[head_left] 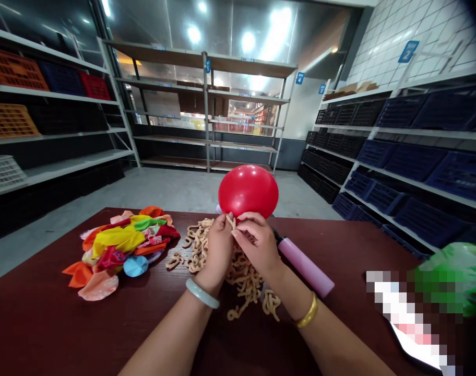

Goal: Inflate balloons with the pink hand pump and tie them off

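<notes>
Both wrists are being rested on the table (46, 324); the red balloon (248, 190), at twelve o'clock, is being pinched at its neck by left hand (218, 244) and right hand (257, 241) fingertips, above the rubber bands (246, 279).

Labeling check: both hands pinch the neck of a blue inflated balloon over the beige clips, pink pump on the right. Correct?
Not quite: the head view shows a red balloon, not blue. Both the left hand and right hand pinch its neck over the beige clips, pink pump on the right.
</notes>
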A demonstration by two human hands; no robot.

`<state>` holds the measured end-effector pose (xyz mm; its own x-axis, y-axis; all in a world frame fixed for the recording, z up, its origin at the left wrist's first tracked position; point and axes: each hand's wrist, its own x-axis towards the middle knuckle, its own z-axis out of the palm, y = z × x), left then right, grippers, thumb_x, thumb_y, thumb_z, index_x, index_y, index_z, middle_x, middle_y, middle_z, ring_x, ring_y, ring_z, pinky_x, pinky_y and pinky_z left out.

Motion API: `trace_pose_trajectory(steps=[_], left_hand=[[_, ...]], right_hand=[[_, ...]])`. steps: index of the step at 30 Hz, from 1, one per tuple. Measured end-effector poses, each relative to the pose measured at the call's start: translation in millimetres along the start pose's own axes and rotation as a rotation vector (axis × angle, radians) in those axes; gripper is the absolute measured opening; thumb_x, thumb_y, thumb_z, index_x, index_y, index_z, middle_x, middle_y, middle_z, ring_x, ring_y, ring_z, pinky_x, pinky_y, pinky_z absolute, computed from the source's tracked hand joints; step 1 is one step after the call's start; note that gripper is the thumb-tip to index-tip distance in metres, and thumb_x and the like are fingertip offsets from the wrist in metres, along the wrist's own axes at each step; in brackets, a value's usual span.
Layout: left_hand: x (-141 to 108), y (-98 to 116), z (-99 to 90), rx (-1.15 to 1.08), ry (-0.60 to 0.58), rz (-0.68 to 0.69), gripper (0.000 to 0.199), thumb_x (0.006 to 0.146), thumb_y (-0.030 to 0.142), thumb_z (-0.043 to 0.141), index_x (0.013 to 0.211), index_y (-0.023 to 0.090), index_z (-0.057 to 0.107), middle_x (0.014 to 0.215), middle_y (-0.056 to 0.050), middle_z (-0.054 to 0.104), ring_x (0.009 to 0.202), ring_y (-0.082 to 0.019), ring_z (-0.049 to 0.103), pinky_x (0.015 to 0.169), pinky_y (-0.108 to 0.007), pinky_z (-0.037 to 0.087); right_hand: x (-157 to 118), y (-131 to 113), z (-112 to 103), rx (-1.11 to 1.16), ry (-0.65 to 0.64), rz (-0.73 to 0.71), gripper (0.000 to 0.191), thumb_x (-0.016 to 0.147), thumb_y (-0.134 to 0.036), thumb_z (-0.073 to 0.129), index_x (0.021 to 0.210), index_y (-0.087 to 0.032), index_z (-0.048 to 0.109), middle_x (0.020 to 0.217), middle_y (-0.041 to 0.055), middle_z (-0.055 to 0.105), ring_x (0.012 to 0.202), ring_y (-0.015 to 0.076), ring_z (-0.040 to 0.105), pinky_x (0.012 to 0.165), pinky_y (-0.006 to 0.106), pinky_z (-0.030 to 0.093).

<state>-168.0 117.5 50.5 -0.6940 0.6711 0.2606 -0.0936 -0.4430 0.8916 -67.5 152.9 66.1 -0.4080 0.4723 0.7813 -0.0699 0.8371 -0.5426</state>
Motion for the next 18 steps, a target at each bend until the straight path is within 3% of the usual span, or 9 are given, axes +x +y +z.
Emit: trace_pose_trajectory(steps=[4,7,11,14,18], left_hand=[[-6.9,-5.6,5.0,0.026,-0.037,0.035,0.022,0.081,0.037,0.062,0.079,0.015,0.059,0.069,0.001,0.057,0.061,-0.011,0.05,0.06,-0.023,0.042],[-9.5,-7.8,6.9,0.058,-0.051,0.049,0.021,0.083,0.037,0.06,0.08,0.015,0.058,0.072,0.0,0.06,0.064,-0.012,0.052,0.064,-0.024,0.044],[-12.4,-8.2,5.1,0.294,-0.052,0.147,0.022,0.087,0.036,0.053,0.078,0.016,0.058,0.07,0.0,0.059,0.064,-0.013,0.052,0.061,-0.024,0.041],[-14.8,-6.6,1.3,0.509,-0.074,0.283,0.016,0.086,0.032,0.053,0.08,0.017,0.058,0.073,0.0,0.06,0.067,-0.014,0.054,0.062,-0.024,0.039],[-16.9,-1.3,-2.4,0.805,-0.099,0.404,0.01,0.085,0.026,0.054,0.079,0.018,0.058,0.071,0.0,0.061,0.064,-0.015,0.054,0.061,-0.024,0.036]], right_hand=[[0.1,-1.1,-11.5,0.016,-0.095,-0.081,0.017,0.092,-0.02,0.049,0.086,-0.021,0.066,0.098,0.0058,0.067,0.097,0.0181,0.061,0.09,0.034,0.047],[-0.3,4.7,-16.0,0.03,-0.081,-0.073,0.017,0.092,-0.017,0.049,0.09,-0.022,0.065,0.094,0.0043,0.068,0.093,0.0171,0.062,0.088,0.033,0.047],[-0.2,11.8,-17.3,0.027,-0.041,-0.041,0.013,0.086,-0.013,0.057,0.09,-0.022,0.065,0.089,0.0022,0.068,0.085,0.0158,0.062,0.081,0.03,0.048],[0.6,12.3,-18.3,0.039,-0.038,0.034,0.009,0.082,-0.014,0.063,0.084,-0.022,0.067,0.086,0.0019,0.068,0.081,0.0158,0.062,0.077,0.029,0.049],[2.5,10.2,-21.1,0.047,-0.052,0.239,0.007,0.075,-0.017,0.067,0.08,-0.021,0.066,0.084,0.002,0.069,0.078,0.0161,0.063,0.074,0.029,0.049]])
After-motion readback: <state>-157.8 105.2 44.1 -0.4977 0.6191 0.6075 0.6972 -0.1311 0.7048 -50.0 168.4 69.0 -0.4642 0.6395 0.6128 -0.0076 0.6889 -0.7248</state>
